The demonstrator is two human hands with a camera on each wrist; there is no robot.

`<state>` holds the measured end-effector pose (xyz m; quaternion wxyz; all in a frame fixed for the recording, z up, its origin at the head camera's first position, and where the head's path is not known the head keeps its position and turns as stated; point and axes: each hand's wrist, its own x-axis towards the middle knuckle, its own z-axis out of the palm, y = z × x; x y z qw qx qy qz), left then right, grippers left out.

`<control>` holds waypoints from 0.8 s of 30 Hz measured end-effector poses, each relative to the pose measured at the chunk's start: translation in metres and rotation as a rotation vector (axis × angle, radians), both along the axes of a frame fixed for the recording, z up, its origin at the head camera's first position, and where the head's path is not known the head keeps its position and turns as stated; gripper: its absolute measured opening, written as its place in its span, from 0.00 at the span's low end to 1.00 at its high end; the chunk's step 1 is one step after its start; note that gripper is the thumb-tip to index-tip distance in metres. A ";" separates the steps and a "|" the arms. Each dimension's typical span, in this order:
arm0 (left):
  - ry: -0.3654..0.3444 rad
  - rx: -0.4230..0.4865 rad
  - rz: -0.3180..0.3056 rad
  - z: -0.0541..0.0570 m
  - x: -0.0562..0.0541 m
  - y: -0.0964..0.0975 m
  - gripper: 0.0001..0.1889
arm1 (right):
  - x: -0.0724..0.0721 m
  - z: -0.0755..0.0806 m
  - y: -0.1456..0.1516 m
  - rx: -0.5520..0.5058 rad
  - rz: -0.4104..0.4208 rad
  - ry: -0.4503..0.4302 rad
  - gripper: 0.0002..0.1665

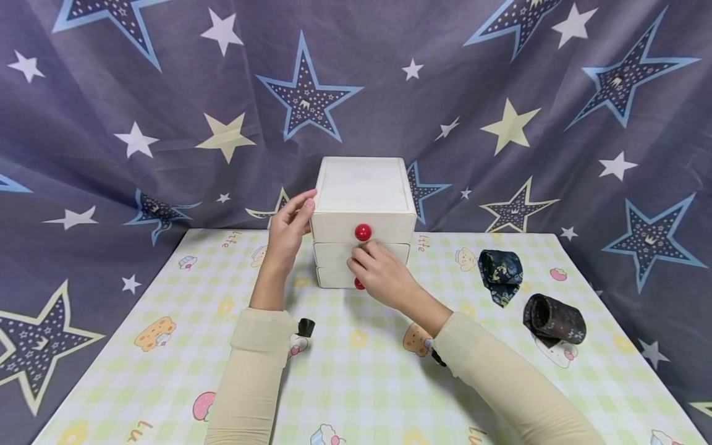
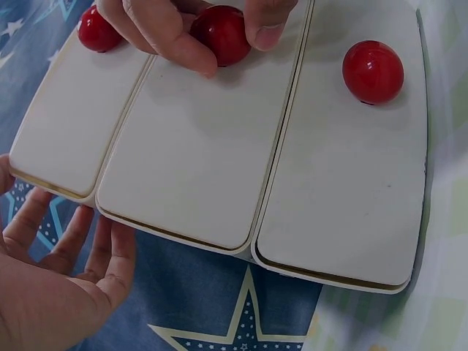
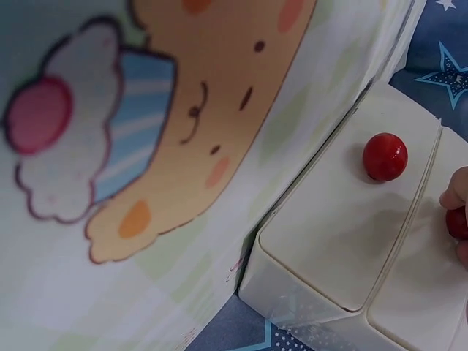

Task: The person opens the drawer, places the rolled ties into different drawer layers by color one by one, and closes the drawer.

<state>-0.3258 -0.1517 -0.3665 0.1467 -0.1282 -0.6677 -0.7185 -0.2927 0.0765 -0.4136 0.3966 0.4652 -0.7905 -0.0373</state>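
On the table (image 1: 356, 383), your white drawer box (image 1: 364, 185) could slide if you tug hard, since your left hand (image 1: 287, 230), fingers apart, seems merely to touch its side, while your right hand (image 1: 384, 275) pinches the middle red knob (image 2: 221, 38), which the left wrist view shows but the head view hides.

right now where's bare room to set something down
Free: tabletop left of the left sleeve, and between it and the right sleeve. Crowded: drawer fronts, by the right hand; right side, with blue roll and brown roll.
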 end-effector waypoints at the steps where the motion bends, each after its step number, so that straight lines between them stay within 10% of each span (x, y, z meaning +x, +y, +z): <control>1: 0.000 0.001 -0.002 0.000 0.000 0.000 0.25 | 0.000 0.000 0.000 0.000 0.002 0.003 0.09; 24: 0.010 0.011 -0.016 -0.002 -0.002 -0.001 0.25 | 0.005 0.002 0.000 0.020 0.015 0.005 0.08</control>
